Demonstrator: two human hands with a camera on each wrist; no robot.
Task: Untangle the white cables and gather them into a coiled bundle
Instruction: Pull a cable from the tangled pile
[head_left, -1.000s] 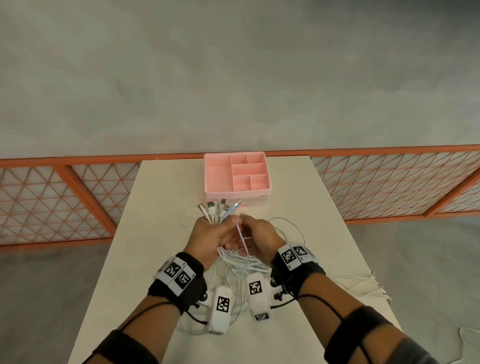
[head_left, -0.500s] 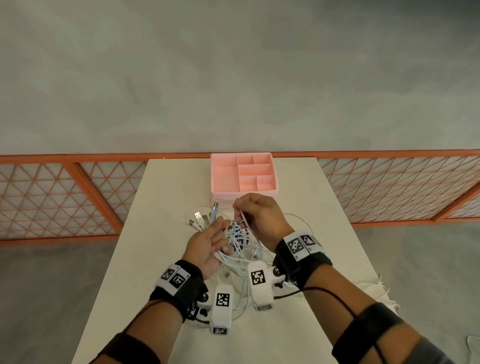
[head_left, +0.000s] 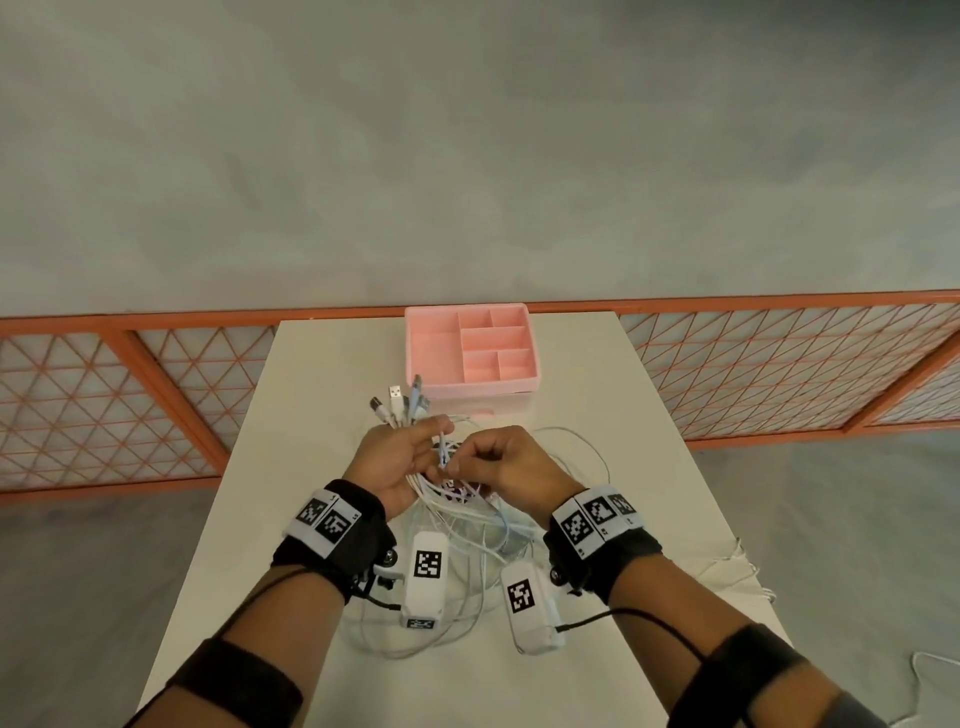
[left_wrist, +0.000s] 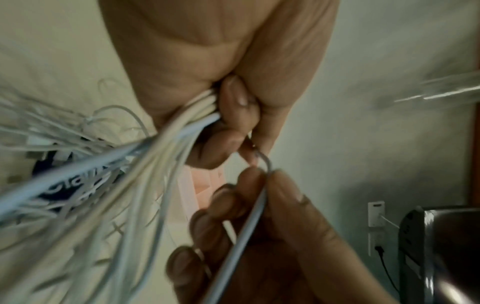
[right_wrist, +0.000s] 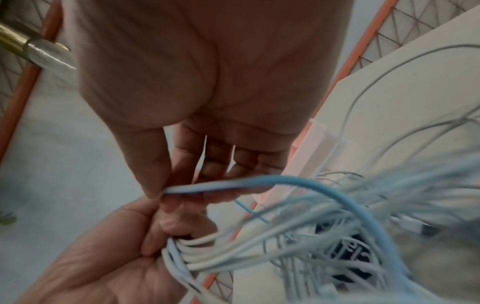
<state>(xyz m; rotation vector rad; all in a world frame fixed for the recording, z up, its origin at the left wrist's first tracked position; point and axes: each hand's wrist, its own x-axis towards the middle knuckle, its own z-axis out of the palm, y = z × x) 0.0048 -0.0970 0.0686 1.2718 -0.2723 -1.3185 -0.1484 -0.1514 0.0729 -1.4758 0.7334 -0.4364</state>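
My left hand (head_left: 400, 457) grips a bunch of white cables (head_left: 467, 525) above the table, its fingers (left_wrist: 228, 107) curled round the strands (right_wrist: 207, 259). Their USB plug ends (head_left: 400, 402) fan out past the knuckles toward the pink tray. My right hand (head_left: 493, 460) sits close beside the left and pinches a single cable (right_wrist: 233, 184) between thumb and forefinger (left_wrist: 285, 191), right at the left fingertips. The rest of the cables hang in loose loops (head_left: 452, 587) down to the table between my wrists.
A pink divided tray (head_left: 421, 358) stands at the far middle of the white table (head_left: 311, 395). More cable loops (head_left: 576, 441) lie right of my hands, and some strands (head_left: 737, 566) hang off the right edge. An orange lattice fence (head_left: 104, 395) runs behind the table.
My right hand has come back down from near the tray to meet the left, still pinching one cable. The left hand has risen a little and closed round the bunch, plug ends pointing at the tray.
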